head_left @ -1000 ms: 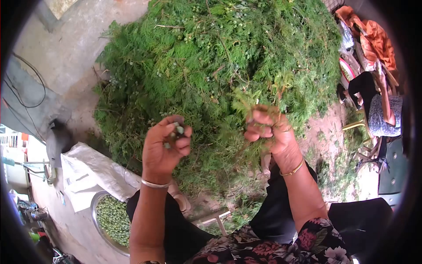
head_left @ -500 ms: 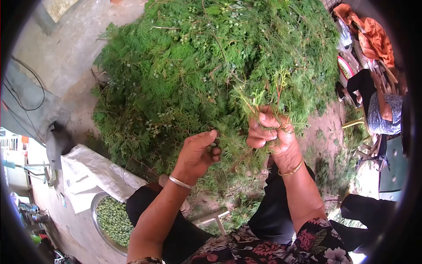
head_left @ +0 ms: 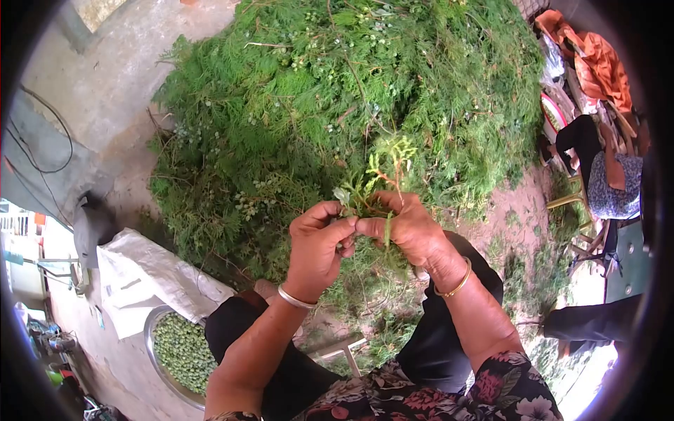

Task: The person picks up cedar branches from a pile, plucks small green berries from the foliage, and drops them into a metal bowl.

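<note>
The right hand (head_left: 415, 235) pinches a sprig (head_left: 394, 156), the left hand (head_left: 314, 245) its nine-o'clock edge. A bowl (head_left: 166, 381) of cones (head_left: 184, 351) sits toward eight o'clock.

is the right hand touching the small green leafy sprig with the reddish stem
Touching: the head view shows the small green leafy sprig with the reddish stem held in the right hand, its stem running down into the grip.

Bright overall; glare at lower right; edges curved, corners black.
</note>
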`<state>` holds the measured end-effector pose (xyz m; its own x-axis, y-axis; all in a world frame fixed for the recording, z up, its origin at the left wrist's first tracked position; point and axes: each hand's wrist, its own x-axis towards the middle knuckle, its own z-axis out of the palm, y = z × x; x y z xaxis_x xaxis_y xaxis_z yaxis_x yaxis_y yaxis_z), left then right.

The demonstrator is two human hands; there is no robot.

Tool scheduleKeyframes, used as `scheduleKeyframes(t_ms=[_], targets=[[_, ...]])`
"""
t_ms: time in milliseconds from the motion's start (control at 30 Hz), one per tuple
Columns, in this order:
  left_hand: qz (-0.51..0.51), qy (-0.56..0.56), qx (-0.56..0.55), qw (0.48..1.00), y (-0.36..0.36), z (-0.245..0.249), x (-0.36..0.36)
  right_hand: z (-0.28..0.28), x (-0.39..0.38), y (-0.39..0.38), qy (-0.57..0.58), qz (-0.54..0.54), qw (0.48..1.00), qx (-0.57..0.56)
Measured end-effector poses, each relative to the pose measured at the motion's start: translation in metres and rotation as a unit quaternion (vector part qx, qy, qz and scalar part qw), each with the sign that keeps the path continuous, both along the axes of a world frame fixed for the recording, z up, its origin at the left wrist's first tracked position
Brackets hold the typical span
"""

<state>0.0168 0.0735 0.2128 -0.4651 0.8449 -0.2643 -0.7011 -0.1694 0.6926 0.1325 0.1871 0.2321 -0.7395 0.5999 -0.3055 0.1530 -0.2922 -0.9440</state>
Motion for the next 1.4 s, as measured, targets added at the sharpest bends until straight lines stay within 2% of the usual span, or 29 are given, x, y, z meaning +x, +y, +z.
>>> scheduleKeyframes(t_ms=[67, 133, 167, 267, 333, 367, 500, 533, 600, 633, 733, 867, 1000, 1067, 1133, 1167, 1200, 1267, 1300, 1367, 1400], targets=[[-0.003, 0.002, -0.016, 1.0, -0.003, 0.001, -0.003, 0.01, 0.0, 0.002, -0.055, 0.051, 0.997, 0.006], [-0.066, -0.018, 0.01, 0.998, -0.007, 0.002, -0.011, 0.014, -0.002, -0.001, -0.026, 0.029, 0.999, 0.012], [-0.066, -0.019, 0.011, 0.998, -0.008, 0.003, -0.013, 0.014, -0.001, 0.001, -0.029, 0.039, 0.999, 0.017], [-0.116, 0.019, 0.003, 0.993, -0.011, 0.007, -0.019, 0.021, 0.001, 0.006, -0.034, 0.057, 0.998, 0.011], [-0.144, -0.062, 0.014, 0.987, -0.013, 0.011, -0.024, 0.028, 0.002, 0.006, -0.036, 0.065, 0.997, 0.0], [-0.145, -0.063, 0.014, 0.987, -0.013, 0.014, -0.024, 0.031, 0.003, 0.006, -0.057, 0.074, 0.996, 0.012], [-0.135, 0.023, -0.051, 0.989, -0.016, 0.022, -0.026, 0.04, 0.004, 0.004, -0.121, 0.11, 0.985, 0.051], [-0.135, 0.053, -0.07, 0.987, -0.013, 0.023, -0.025, 0.032, 0.005, 0.004, -0.102, 0.112, 0.987, 0.054], [-0.137, 0.108, -0.08, 0.981, -0.014, 0.024, -0.025, 0.022, 0.006, 0.007, -0.131, 0.122, 0.972, 0.152], [-0.151, 0.132, -0.102, 0.974, -0.015, 0.028, -0.027, 0.024, 0.007, 0.008, -0.119, 0.124, 0.976, 0.132], [-0.086, 0.137, -0.117, 0.98, -0.016, 0.028, -0.027, 0.015, 0.006, 0.011, -0.082, 0.108, 0.986, 0.1], [-0.079, 0.198, -0.158, 0.964, -0.014, 0.027, -0.03, 0.005, -0.005, 0.003, -0.084, 0.107, 0.987, 0.082], [-0.056, 0.123, -0.102, 0.986, -0.019, 0.02, -0.034, 0.016, -0.001, 0.005, -0.077, 0.113, 0.983, 0.126], [-0.032, 0.12, -0.105, 0.987, -0.023, 0.014, -0.037, 0.01, 0.001, -0.002, -0.084, 0.079, 0.988, 0.101], [0.009, 0.07, -0.073, 0.995, -0.035, 0.0, -0.068, 0.012, 0.009, -0.001, -0.107, 0.041, 0.982, 0.15], [0.058, -0.003, -0.069, 0.996, -0.044, 0.001, -0.094, 0.008, 0.014, 0.011, -0.084, 0.105, 0.99, 0.051], [0.018, -0.05, 0.002, 0.999, -0.068, -0.015, -0.14, 0.021, 0.021, 0.018, -0.055, 0.112, 0.992, 0.026], [0.077, -0.085, 0.065, 0.991, -0.099, -0.001, -0.17, 0.012, 0.027, 0.026, 0.09, -0.017, 0.993, -0.077], [0.094, -0.071, 0.063, 0.991, -0.118, 0.011, -0.173, 0.02, 0.032, 0.033, 0.125, -0.029, 0.986, -0.109], [0.187, -0.142, -0.003, 0.972, -0.161, 0.031, -0.17, 0.025, 0.035, 0.037, 0.227, -0.085, 0.933, -0.267], [0.201, -0.1, -0.015, 0.974, -0.194, 0.025, -0.175, 0.026, 0.036, 0.034, 0.263, -0.125, 0.907, -0.303]])
